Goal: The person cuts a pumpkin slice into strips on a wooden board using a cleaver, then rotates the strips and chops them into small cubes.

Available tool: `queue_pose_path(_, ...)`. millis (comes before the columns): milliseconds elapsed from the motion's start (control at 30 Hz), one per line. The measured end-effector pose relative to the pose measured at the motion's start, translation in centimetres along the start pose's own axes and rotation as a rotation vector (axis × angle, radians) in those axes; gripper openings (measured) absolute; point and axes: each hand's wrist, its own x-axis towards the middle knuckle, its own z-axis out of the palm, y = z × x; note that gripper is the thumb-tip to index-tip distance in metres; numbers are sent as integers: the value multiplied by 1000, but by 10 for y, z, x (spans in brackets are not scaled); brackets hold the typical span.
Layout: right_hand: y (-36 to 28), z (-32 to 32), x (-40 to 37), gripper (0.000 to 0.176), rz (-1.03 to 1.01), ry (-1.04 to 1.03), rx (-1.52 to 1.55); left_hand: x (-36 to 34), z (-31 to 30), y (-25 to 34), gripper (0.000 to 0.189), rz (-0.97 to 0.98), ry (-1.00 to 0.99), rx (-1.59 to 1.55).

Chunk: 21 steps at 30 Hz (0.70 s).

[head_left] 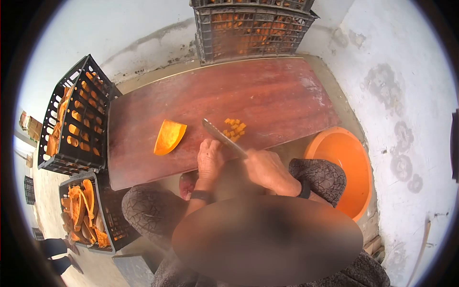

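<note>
A large reddish wooden board (pixel 267 91) lies in front of me. My right hand (pixel 267 168) grips the handle of a knife (pixel 221 135), whose blade points up and left toward a small heap of orange pumpkin cubes (pixel 234 129). My left hand (pixel 210 158) rests on the board's near edge, just left of the blade, fingers curled; whether it presses on a piece I cannot tell. A bigger pumpkin wedge (pixel 169 137) lies on the board to the left, apart from both hands.
A black crate (pixel 79 119) with pumpkin pieces stands left of the board. Another crate (pixel 91 217) with peels sits below it. Stacked crates (pixel 251 28) stand behind the board. An orange basin (pixel 346 167) is at my right, by a white wall.
</note>
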Motion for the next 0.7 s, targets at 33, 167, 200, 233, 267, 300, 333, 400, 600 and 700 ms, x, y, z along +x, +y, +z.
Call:
queue_pose_path(33,-1,0,0,18,4,1,0,1,-1,0,4,22,11,-5)
queue_pose_path(167,-8,6,6,17,76,-90,-29,0,-1,-3,6,14,2,-38)
queue_pose_path(200,-9,9,7,16,93,-129,-44,0,-1,-4,6,12,3,-36)
queue_pose_path(233,-10,10,8,16,92,-131,-43,-1,-1,-5,7,27,10,-33)
queue_pose_path(267,-10,11,10,15,88,-123,-37,-1,0,-6,8,44,16,-29)
queue_pose_path(300,-10,12,12,15,85,-114,-32,-1,-1,-5,8,44,16,-30)
queue_pose_path(333,-11,14,14,15,85,-114,-33,-1,-2,-3,9,32,3,-21)
queue_pose_path(400,-11,20,18,12,95,-99,-57,-1,-2,-2,10,23,-9,-11)
queue_pose_path(600,0,28,31,12,136,-16,45,-4,0,-8,11,106,41,-26)
queue_pose_path(700,12,33,33,12,132,45,57,-5,-2,-7,12,122,58,-47)
